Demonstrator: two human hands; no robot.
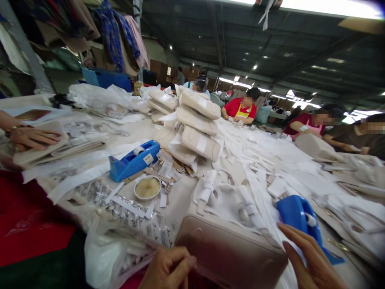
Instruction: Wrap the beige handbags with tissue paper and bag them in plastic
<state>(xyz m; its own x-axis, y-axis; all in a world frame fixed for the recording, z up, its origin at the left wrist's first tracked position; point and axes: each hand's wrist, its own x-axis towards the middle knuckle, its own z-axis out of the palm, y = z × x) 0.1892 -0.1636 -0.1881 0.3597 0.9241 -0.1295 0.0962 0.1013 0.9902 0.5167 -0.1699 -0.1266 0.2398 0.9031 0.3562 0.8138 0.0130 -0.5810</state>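
Note:
A beige padded case (231, 251) lies at the near edge of the table, right in front of me. My left hand (168, 268) is curled at its lower left corner, with the fingers folded against the case's edge. My right hand (311, 257) is at the case's right end with its fingers stretched out and apart, holding nothing. Just behind those fingers stands a blue tape dispenser (296, 214). White straps with beige tabs (228, 196) lie on the table beyond the case.
A second blue tape dispenser (134, 160) and a small round dish (147, 188) sit mid-left. Finished beige cases are stacked (197, 128) in the middle. Clear bags of small parts (120, 224) lie near left. Another person's hand (31, 137) rests at far left; other workers sit across the table.

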